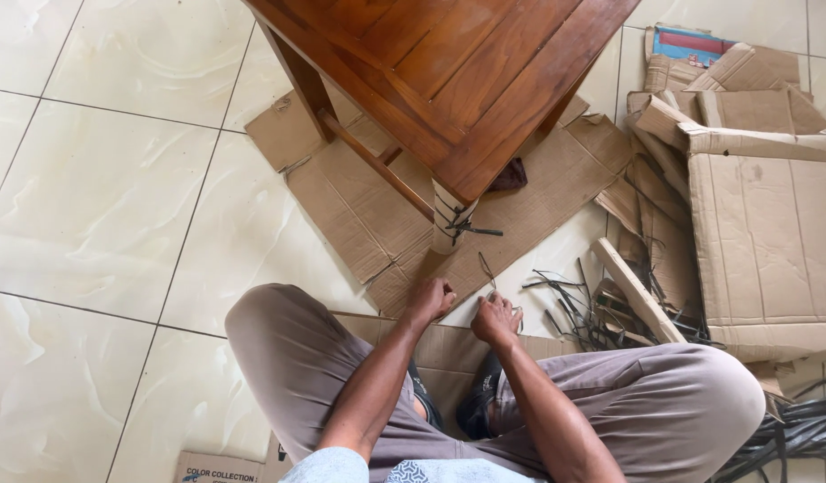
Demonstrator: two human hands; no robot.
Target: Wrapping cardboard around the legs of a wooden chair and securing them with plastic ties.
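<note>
- Left hand (430,299) is curled into a loose fist at the edge of the flattened cardboard sheet (359,210), knuckles up; whether anything is pinched inside I cannot tell.
- Right hand (495,318), just beside it at three o'clock, is closed on a thin dark strip (485,269) that rises toward twelve o'clock.
- Wooden table (449,76) fills the twelve o'clock area, standing on the cardboard sheet.
- Opened cardboard box (766,241) lies at two to three o'clock (its flaps are torn and creased).
- Table leg (445,228) comes down at twelve o'clock from both hands, near them, wrapped in pale paper with dark strips tied around it.
- Loose dark strips (570,309) lie scattered on the tiled floor (100,206) at three o'clock from the right hand.
</note>
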